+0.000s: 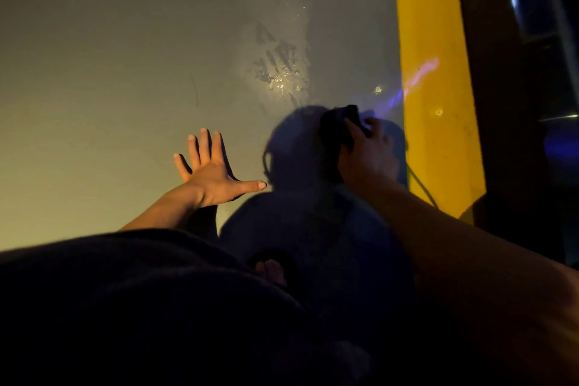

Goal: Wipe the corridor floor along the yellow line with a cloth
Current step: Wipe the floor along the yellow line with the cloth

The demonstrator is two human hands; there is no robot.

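Mid-wipe, centre-right of frame — right hand grips dark bunched cloth beside yellow floor line, left hand splayed flat, empty — next stroke probably upward over wet patch.

A smooth grey floor is seen in dim, warm light. A broad yellow line is painted along its right side. Wet, glinting streaks are spread just left of the line. A dark cloth is pressed onto the floor beside the line, and the left hand is laid flat, fingers splayed.
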